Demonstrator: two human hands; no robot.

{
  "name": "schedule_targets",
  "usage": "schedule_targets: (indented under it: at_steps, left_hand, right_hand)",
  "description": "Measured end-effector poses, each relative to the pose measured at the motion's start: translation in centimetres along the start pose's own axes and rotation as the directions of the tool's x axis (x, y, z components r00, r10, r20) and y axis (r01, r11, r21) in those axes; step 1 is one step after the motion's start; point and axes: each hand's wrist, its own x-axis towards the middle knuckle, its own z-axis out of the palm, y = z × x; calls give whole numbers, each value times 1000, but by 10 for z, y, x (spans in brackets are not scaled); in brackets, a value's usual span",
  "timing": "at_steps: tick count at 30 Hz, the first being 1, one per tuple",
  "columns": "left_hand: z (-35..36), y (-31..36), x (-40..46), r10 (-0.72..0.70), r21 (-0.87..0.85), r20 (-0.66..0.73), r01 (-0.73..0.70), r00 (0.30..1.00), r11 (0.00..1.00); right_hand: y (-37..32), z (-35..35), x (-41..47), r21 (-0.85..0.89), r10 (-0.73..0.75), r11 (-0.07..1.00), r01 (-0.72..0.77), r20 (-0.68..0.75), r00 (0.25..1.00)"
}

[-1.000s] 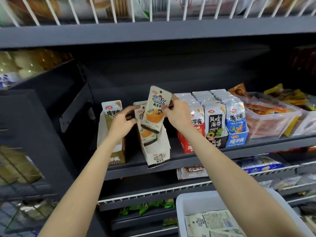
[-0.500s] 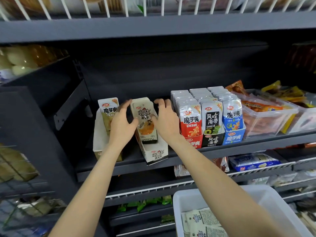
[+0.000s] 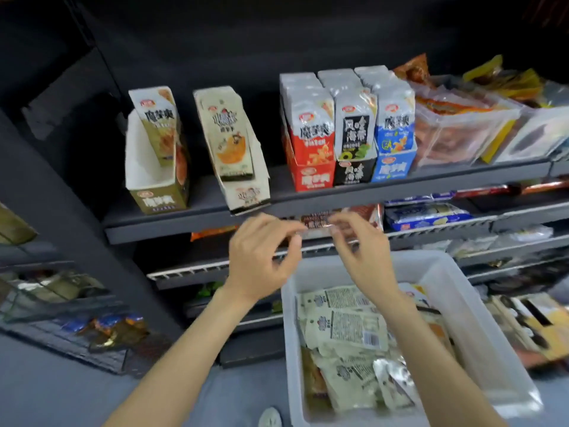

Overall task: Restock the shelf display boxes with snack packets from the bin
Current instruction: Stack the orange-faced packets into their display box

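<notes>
Both my hands hang in front of the shelf edge (image 3: pixel 184 229), above the white bin (image 3: pixel 462 303). Left hand (image 3: pixel 261 257): fingers loosely curled, gripping nothing. Right hand (image 3: pixel 363 251): same, relaxed and bare. Snack packets (image 3: pixel 348 328) lie heaped in the bin below my right wrist (mostly back side up, print blurred). On the shelf, the cream display box (image 3: pixel 243 167) holds upright packets; the olive display box (image 3: pixel 154 167) to its left holds one.
</notes>
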Motion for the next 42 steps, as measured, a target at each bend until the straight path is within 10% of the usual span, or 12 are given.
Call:
schedule_targets:
  at_steps: [3,7,16,31,42]
  left_hand:
    - [26,18,-33,-119,-14,366,134,923,991]
    - [63,28,-65,-321,143,749,332,580,932]
    - [115,15,-90,-362,360,931,260,-45,896]
    - [133,10,-92,-388,341,911,272,140,900]
    - [111,-2,-70,-276,232,954,302,114,925]
  right_hand:
    - [40,-10,-38,-96,181,982,-163,223,958]
    - [67,-18,-74,-297,287,942,-156,473,833]
    - [87,-4,-103,-436,295,890,137,777,557]
    - [107,-45,-114,-579,489,785,-220,363,793]
    - [95,-58,-78,60,605,782,-620,169,778]
